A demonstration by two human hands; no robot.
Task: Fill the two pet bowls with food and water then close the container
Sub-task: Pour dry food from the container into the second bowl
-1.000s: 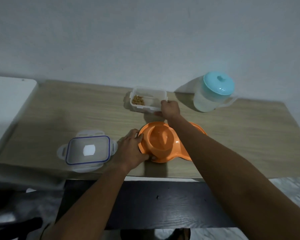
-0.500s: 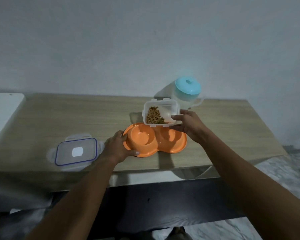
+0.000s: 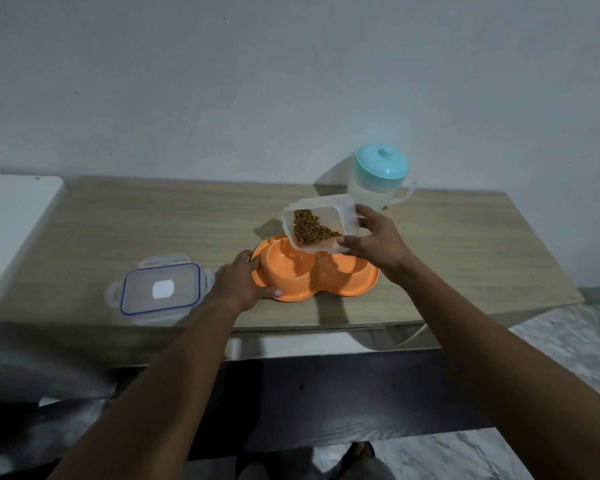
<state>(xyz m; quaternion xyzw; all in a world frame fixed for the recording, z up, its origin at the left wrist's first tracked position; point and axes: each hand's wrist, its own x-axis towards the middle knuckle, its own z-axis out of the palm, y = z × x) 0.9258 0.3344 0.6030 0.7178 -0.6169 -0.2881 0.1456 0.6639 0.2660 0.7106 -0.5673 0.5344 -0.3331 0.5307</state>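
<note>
Kibble [image 3: 309,227] container [image 3: 345,216] tipped over the orange double bowl [image 3: 357,289].
The right hand [image 3: 374,247] grips the container; its fingers [image 3: 364,212] are just above the bowl. The left hand [image 3: 241,285] clasps the bowl's rim, with the lid [image 3: 160,289] left of it on the desk [image 3: 153,220].

Dim bluish indoor light, soft shadows falling toward the viewer, wide-angle bending, blurred lower corners
</note>
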